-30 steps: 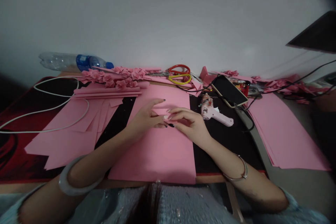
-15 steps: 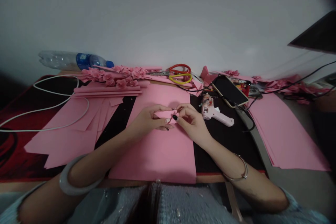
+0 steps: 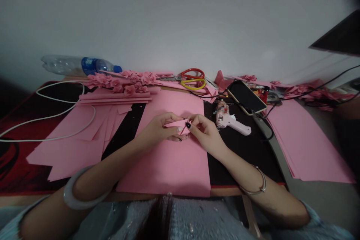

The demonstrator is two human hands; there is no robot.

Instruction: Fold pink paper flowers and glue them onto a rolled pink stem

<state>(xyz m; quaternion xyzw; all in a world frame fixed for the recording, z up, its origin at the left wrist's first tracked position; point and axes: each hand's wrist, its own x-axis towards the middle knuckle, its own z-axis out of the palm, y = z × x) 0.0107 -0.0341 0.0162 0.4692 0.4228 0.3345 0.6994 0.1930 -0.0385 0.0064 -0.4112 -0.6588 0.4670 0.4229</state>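
Pink sheet [image 3: 168,168]: lies flat and smooth.
Left fingers [image 3: 170,131]: grip the folded paper [image 3: 176,123] closely.
Right fingers [image 3: 196,130]: pinch its right end.
Folded paper: sits over the sheet, long axis left to right, creased end facing right.
Glue gun [image 3: 227,120]: pale, smooth-handled.
Paper flowers [image 3: 123,82]: ruffled, clustered.

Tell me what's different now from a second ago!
On the left grip, the pointing finger was stretched out; now it's bent along the far side of the folded pink paper. On the right grip, the thumb moved forward onto the paper. More of it shows. The glue gun, phone and bottle stayed put.
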